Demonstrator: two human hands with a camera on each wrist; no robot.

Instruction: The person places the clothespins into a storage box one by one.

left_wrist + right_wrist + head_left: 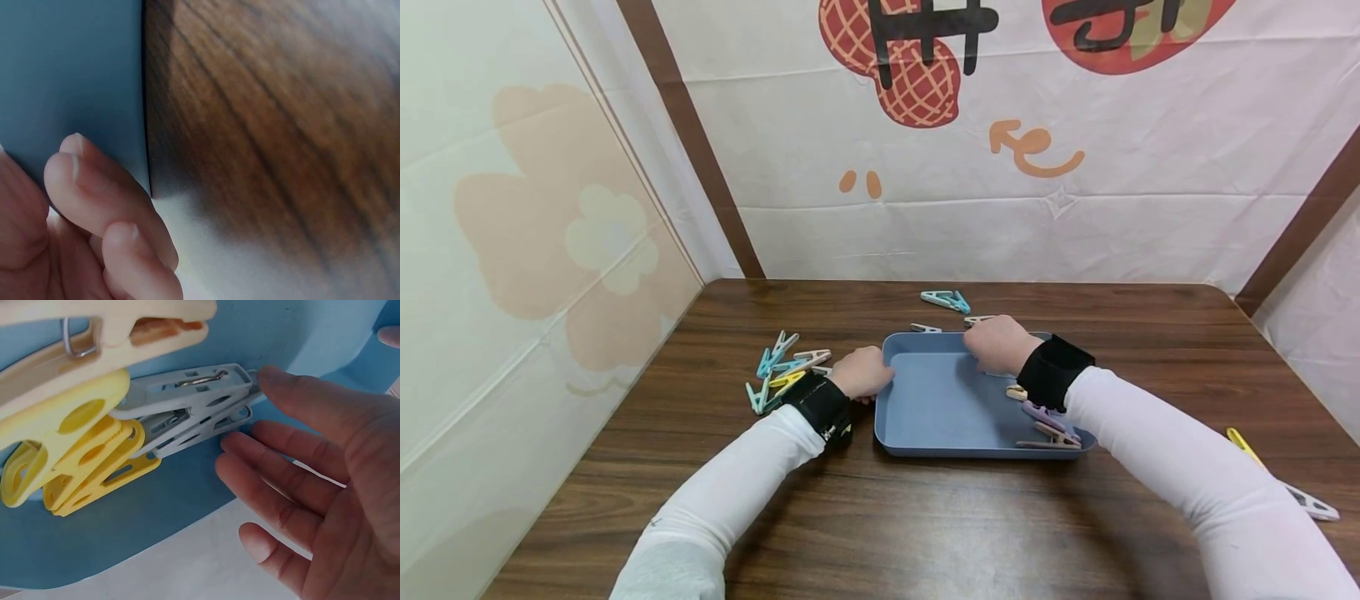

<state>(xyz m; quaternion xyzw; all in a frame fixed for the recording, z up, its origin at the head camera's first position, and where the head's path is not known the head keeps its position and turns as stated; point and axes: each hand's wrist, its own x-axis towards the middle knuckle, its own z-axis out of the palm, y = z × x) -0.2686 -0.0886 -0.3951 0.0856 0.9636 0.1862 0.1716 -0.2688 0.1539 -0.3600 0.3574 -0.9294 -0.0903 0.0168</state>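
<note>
A shallow blue tray [936, 408] lies on the wooden table. My left hand [861, 372] grips its left wall, thumb over the rim and fingers [94, 187] outside. Over the far part of the tray is my right hand [1000, 343], its fingers loosely spread. In the right wrist view its thumb tip is right at the end of a grey clothespin [187, 387] lying in the tray. Yellow clothespins [106, 469] and a beige clothespin [112, 344] lie beside the grey one. Nearer the tray's right front corner are a purple clothespin [1041, 414] and a brownish clothespin [1057, 434].
Left of the tray lies a loose group of clothespins, with a yellow clothespin [787, 381] among them. A blue clothespin [946, 301] and a pale clothespin [926, 328] are behind the tray. A yellow-and-white clothespin [1310, 503] sits far right, partly under my right sleeve. Fabric walls enclose the table.
</note>
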